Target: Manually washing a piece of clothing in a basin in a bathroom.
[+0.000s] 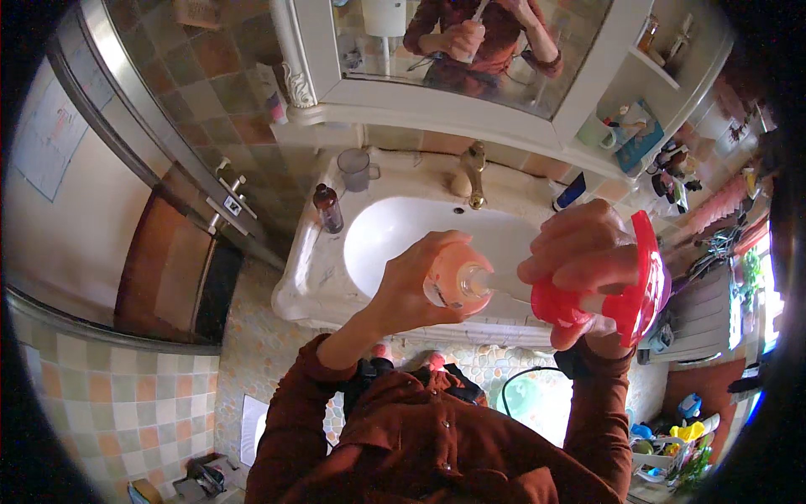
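My left hand is closed around a translucent pinkish bottle, its uncapped clear neck turned to the right. To the right of it, my right hand grips a red pump head with a wide curved top. A thin pale tube runs from the pump head toward the bottle's neck; whether its tip is still inside the mouth is hard to tell. Both hands are over the front of the white sink basin.
A brass-coloured faucet stands behind the basin. On the counter's left are a dark brown bottle and a clear mug. A blue tube stands at the right. Above hangs a white-framed mirror cabinet.
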`<state>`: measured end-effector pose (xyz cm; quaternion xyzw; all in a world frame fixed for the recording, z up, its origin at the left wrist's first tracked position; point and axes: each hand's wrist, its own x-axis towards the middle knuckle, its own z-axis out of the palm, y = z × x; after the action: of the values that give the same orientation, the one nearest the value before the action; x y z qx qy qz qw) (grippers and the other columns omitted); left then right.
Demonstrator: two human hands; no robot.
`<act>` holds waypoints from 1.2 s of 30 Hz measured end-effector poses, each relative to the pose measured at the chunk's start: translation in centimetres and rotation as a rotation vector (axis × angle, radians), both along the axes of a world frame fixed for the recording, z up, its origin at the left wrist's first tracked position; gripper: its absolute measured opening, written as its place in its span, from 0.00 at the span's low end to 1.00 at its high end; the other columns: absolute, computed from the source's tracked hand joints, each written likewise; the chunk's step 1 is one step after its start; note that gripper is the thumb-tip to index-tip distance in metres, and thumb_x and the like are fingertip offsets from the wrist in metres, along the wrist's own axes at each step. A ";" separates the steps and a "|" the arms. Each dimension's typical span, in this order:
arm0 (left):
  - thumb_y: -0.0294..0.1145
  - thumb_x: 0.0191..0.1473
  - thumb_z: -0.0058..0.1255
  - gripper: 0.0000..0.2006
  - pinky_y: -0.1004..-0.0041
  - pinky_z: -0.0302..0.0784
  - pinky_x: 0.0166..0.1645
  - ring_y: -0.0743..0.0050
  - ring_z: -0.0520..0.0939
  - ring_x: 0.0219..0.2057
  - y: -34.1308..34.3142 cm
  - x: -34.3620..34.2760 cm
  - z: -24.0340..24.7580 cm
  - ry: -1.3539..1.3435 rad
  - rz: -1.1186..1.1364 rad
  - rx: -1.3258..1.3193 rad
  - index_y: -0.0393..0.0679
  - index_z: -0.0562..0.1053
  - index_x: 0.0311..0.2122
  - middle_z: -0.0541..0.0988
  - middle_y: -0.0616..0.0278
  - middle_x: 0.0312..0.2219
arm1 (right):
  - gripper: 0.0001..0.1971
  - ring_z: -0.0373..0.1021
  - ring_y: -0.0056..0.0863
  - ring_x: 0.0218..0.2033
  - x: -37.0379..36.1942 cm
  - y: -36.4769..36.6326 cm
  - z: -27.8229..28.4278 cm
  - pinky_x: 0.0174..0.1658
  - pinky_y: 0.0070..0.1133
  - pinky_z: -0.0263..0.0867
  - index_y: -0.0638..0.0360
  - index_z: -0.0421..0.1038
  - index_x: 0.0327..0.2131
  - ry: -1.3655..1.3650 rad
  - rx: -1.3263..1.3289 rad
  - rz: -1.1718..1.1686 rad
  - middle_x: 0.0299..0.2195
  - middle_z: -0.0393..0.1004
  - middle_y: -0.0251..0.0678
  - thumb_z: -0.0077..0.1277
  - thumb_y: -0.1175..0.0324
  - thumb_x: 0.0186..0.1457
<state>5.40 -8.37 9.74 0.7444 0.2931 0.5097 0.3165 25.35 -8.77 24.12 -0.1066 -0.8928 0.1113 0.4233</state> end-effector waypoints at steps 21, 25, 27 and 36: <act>0.36 0.36 0.65 0.37 0.74 0.71 0.46 0.75 0.75 0.41 3.4 -1.4 3.3 -0.170 -0.173 -0.452 0.40 0.61 0.53 0.73 0.61 0.40 | 0.18 0.70 0.22 0.38 -4.1 6.0 -4.2 0.43 0.21 0.67 0.64 0.68 0.39 0.306 -0.911 -0.059 0.35 0.74 0.33 0.62 0.69 0.45; 0.36 0.37 0.65 0.33 0.71 0.76 0.39 0.72 0.77 0.38 5.3 -2.1 2.9 -0.378 -0.413 -0.579 0.39 0.64 0.49 0.73 0.61 0.39 | 0.21 0.69 0.22 0.41 -5.1 6.7 -2.6 0.48 0.21 0.64 0.64 0.66 0.44 0.308 -0.950 -0.019 0.37 0.74 0.36 0.58 0.63 0.50; 0.42 0.39 0.64 0.33 0.70 0.78 0.34 0.70 0.78 0.34 5.8 -1.9 4.2 -0.426 -0.541 -0.505 0.38 0.63 0.48 0.73 0.59 0.37 | 0.20 0.69 0.21 0.41 -5.4 7.2 -1.9 0.48 0.20 0.64 0.63 0.66 0.46 0.344 -0.924 0.116 0.38 0.74 0.35 0.52 0.59 0.55; 0.48 0.38 0.64 0.36 0.71 0.76 0.38 0.71 0.78 0.34 6.3 2.6 10.8 -0.403 -0.757 -0.365 0.39 0.63 0.49 0.73 0.59 0.36 | 0.17 0.68 0.15 0.35 -0.9 4.8 4.3 0.41 0.16 0.64 0.63 0.73 0.40 0.408 -0.679 0.043 0.32 0.75 0.29 0.52 0.57 0.55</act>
<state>8.02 -2.08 20.57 0.6172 0.0182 0.4331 0.6567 24.41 -3.93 28.41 -0.1976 -0.7050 0.4277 0.5302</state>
